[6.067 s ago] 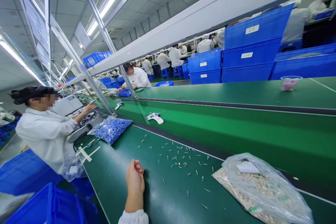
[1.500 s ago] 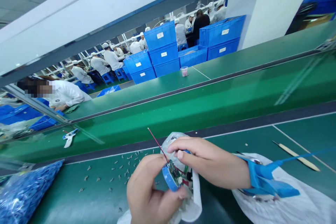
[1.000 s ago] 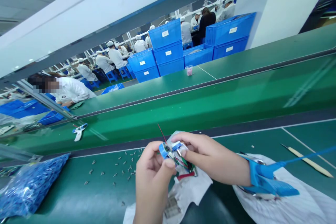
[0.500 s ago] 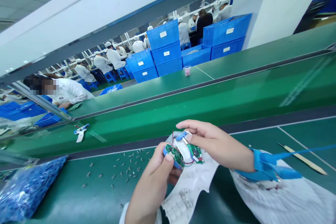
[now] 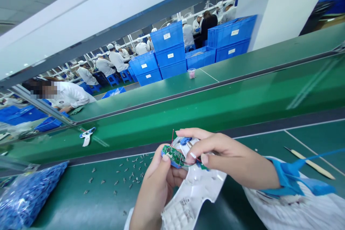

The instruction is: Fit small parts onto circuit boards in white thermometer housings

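Two hands grip a green circuit board (image 5: 171, 154) above the green bench (image 5: 81, 201): left hand (image 5: 157, 187) curled beneath it, right hand (image 5: 229, 156) pinching from above. A red wire (image 5: 172, 137) sticks up; white plastic packaging (image 5: 190, 201) lies below, its print unreadable.

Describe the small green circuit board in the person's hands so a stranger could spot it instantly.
Find the green workbench in front. Above it, the left hand and the right hand pinch a small green circuit board. Unlike the loose metal bits nearby, it has a thin red wire rising behind it.
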